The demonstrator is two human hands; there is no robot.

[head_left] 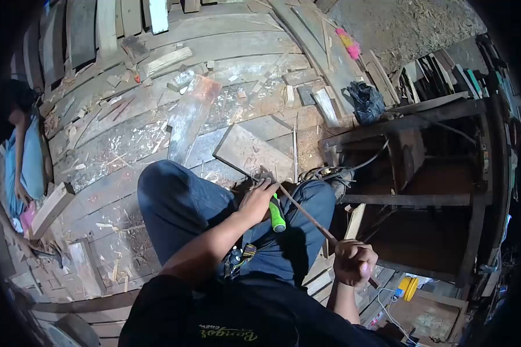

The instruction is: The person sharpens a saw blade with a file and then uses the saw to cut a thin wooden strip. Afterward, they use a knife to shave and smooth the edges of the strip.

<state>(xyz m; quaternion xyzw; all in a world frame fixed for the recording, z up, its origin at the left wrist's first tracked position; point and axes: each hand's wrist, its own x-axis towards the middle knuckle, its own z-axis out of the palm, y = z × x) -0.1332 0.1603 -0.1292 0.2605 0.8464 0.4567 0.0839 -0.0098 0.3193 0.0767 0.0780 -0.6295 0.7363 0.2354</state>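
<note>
My right hand [356, 263] is closed around a long thin brown rod [307, 214], which slants up and left across my right thigh. The rod's far end reaches the fingers of my left hand [259, 202]. Those fingers are bent over a small dark piece [263, 175] that I cannot make out, at the near edge of a flat wooden board [252, 149]. Just below the left hand, between my legs, is a bright green and black handle [277, 215]; whether the left hand touches it is hidden.
A dark wooden frame with shelves [411, 199] stands close on my right. A black plastic bag [366, 103] lies beyond it. Wood offcuts and shavings litter the plank floor [98, 173]. Another person [26, 156] sits at the far left. A yellow round object [410, 288] lies lower right.
</note>
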